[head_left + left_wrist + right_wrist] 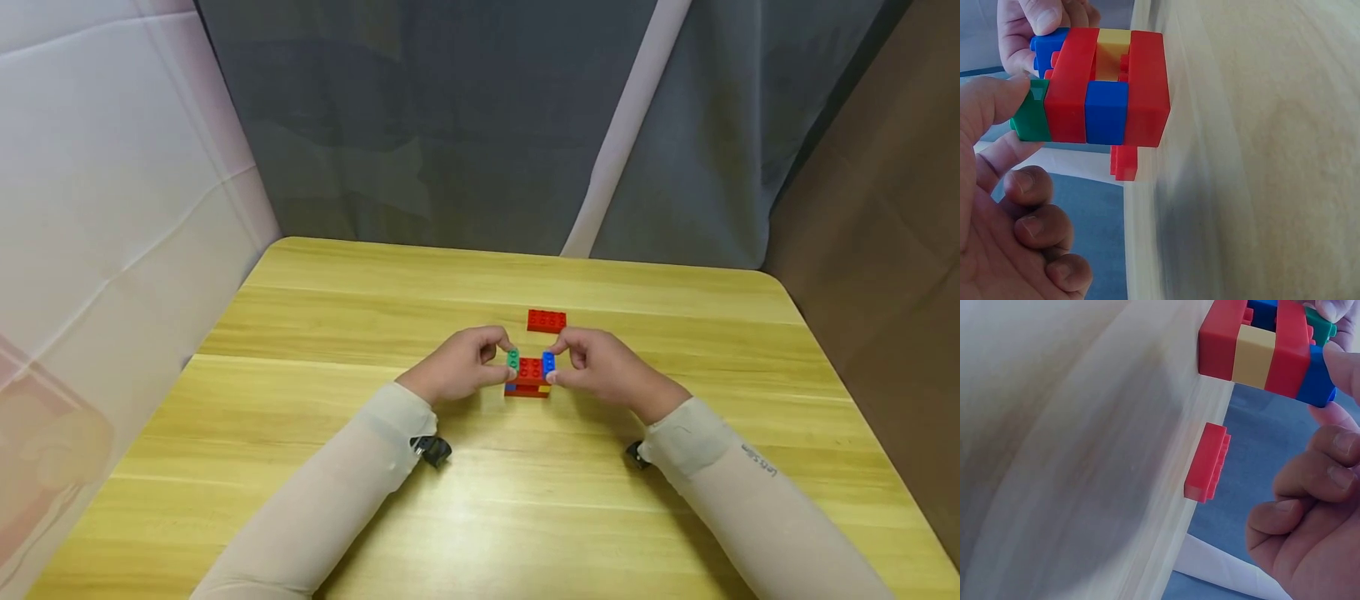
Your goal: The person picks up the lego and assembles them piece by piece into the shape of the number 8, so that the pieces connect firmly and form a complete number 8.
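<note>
At the middle of the yellow wooden desk (480, 500), seen from the head, a small stack of red, yellow and blue plastic bricks (527, 383) stands between both hands. The left hand (459, 365) pinches a small green plastic brick (513, 359) on the stack's top; the right hand (603, 364) pinches a small blue plastic brick (548, 362) there. A flat red plastic brick (546, 321) lies just beyond.

The left wrist view shows the left thumb and forefinger pressed on the green brick (1030, 115), the other fingers (1035, 215) curled.

The right wrist view shows the blue brick (1317, 378) pinched, the remaining fingers (1310, 481) curled.

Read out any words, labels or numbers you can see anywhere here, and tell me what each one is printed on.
"Let's Slim": small dark print on the pale right sleeve, near the wrist; the letters are tiny, so this reading is uncertain.
No text shows on the block stack, the loose red brick, the table or the backdrop in any view.
</note>
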